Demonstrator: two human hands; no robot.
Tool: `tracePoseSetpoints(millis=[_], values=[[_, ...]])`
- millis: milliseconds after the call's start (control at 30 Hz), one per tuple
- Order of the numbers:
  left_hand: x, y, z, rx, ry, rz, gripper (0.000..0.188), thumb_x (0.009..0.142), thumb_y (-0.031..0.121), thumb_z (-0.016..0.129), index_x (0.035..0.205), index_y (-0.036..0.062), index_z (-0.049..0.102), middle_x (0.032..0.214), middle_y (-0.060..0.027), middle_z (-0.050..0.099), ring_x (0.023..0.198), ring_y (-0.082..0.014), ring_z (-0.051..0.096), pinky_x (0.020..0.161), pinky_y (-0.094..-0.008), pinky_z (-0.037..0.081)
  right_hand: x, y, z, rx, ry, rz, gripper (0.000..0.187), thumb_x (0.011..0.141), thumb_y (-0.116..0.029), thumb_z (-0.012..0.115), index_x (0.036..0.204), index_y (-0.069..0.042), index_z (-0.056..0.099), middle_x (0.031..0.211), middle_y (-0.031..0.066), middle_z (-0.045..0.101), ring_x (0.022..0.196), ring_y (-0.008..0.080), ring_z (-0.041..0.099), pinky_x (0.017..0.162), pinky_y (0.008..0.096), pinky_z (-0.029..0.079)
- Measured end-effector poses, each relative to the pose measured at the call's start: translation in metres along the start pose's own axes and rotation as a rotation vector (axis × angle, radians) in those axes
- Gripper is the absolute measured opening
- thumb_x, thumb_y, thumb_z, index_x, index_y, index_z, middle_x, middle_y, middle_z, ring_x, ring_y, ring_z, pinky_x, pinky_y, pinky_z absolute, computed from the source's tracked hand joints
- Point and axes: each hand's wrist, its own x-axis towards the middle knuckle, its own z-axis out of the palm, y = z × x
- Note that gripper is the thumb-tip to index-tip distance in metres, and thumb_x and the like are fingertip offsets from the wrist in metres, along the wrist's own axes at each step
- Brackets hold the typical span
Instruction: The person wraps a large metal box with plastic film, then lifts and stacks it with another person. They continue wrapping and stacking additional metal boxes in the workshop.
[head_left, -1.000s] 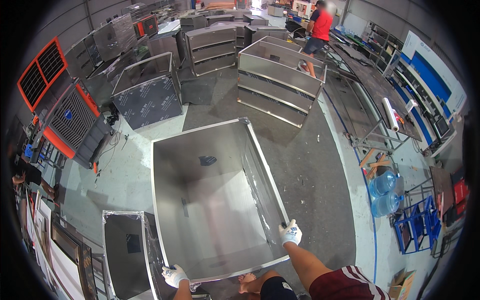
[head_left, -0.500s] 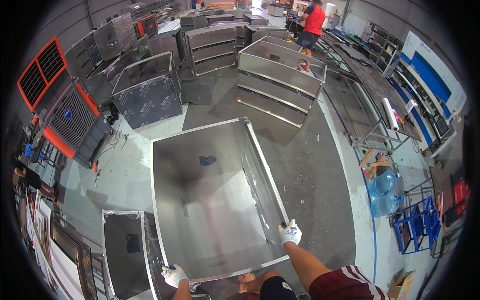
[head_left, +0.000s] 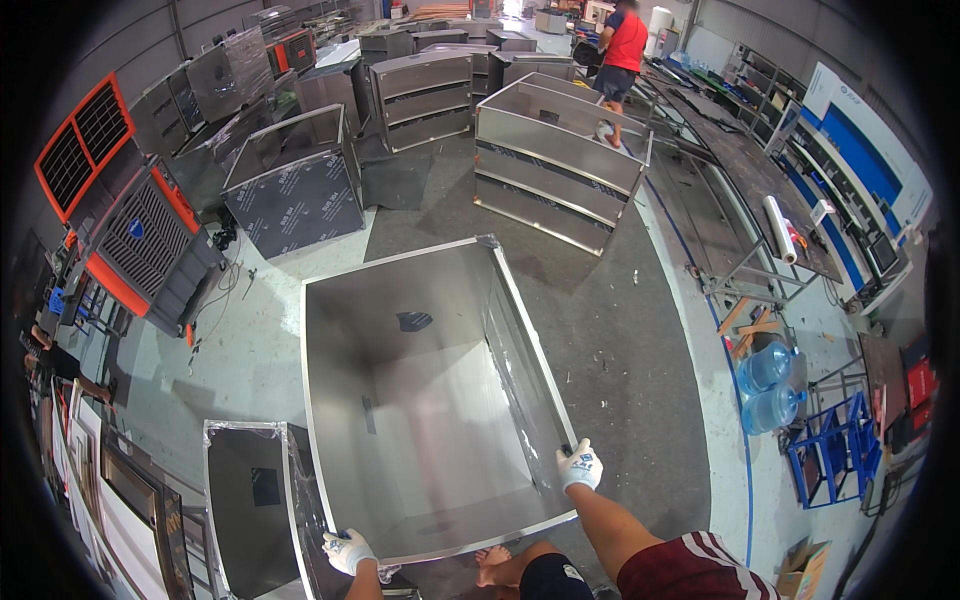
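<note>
A large open-topped stainless steel box [head_left: 420,375] stands in front of me, its brushed inside facing up. Clear wrap clings to its right wall, and a dark patch shows on the far inner wall. My left hand [head_left: 349,552], in a white glove, is closed over the rim at the near left corner. On the right rim, near the front corner, my right hand [head_left: 579,466] grips the edge in a matching glove. A narrower steel box [head_left: 252,500] with wrapped edges stands just left of the big one. My bare foot [head_left: 491,565] shows below the near rim.
Further off stand a film-covered steel box [head_left: 300,200] and a steel cabinet frame [head_left: 560,170]. An orange-and-grey cooler [head_left: 145,240] is at left. Water bottles [head_left: 768,368] and a blue rack [head_left: 835,450] sit at right, beyond them a long workbench [head_left: 740,170]. A person in red [head_left: 625,45] stands far back.
My hands and the large box stay in place. The person in red at the back has shifted slightly and turned; another person at the far left edge has moved a little.
</note>
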Motion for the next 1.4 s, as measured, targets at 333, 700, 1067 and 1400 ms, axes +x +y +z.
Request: tracePoseSetpoints(millis=[333,700,1067,1400], values=[[0.001,0.0,0.001,-0.04,0.049,0.022,0.047,0.085,0.031,0.064,0.12,0.0,0.061,0.107,-0.023,0.069,0.1,-0.0394,0.069,0.086,-0.0483,0.056,-0.001,-0.001,-0.003,0.039,-0.009,-0.018,0.049,0.084,-0.046,0.075,0.108,-0.006,0.062,0.102,0.0189,0.074,0.096,0.0371,0.074,0.087,0.0464,0.058],[0.006,-0.007,0.01,0.022,-0.026,0.013,0.061,0.086,0.035,0.064,0.137,0.0027,0.058,0.113,-0.02,0.07,0.094,-0.0357,0.073,0.081,-0.0461,0.06,0.001,0.003,-0.003,0.039,-0.03,-0.014,0.05,0.084,-0.047,0.074,0.109,-0.006,0.06,0.102,0.0199,0.074,0.095,0.0376,0.074,0.085,0.0467,0.058],[0.006,-0.007,0.009,0.048,-0.041,-0.007,0.06,0.088,0.041,0.065,0.135,0.005,0.059,0.107,-0.0176,0.071,0.09,-0.0354,0.073,0.079,-0.0461,0.06,0.007,0.011,0.006,0.047,-0.059,-0.019,0.049,0.087,-0.047,0.071,0.11,-0.006,0.059,0.103,0.0212,0.073,0.096,0.0374,0.073,0.085,0.0461,0.058],[0.005,-0.003,0.005,0.074,-0.058,-0.015,0.064,0.088,0.044,0.064,0.141,0.0073,0.057,0.114,-0.0163,0.071,0.093,-0.0322,0.074,0.08,-0.0447,0.06,0.006,0.009,0.005,0.037,-0.03,-0.024,0.049,0.085,-0.047,0.073,0.109,-0.005,0.06,0.101,0.0212,0.074,0.094,0.0377,0.074,0.083,0.0465,0.058]])
